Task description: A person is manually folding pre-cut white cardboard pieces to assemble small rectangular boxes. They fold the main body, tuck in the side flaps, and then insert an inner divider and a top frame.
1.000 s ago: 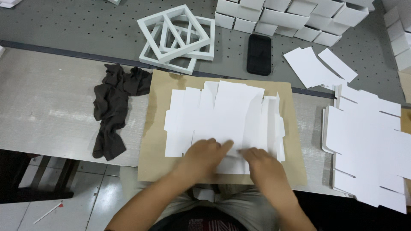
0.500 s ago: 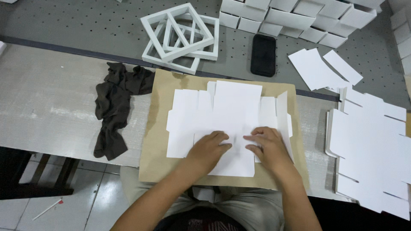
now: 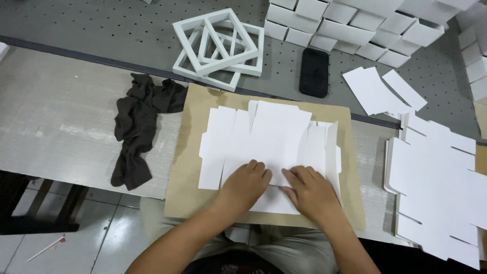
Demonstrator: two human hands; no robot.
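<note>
Head view: hands pressing same cardboard.

Head view, steeply down, close

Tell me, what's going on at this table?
A person presses both hands, left hand and right hand, flat on a white die-cut card sheet lying on a brown paper mat. A stack of similar flat sheets sits to the right, a dark cloth to the left. Beyond are white frames, a black phone and folded white boxes.
</note>
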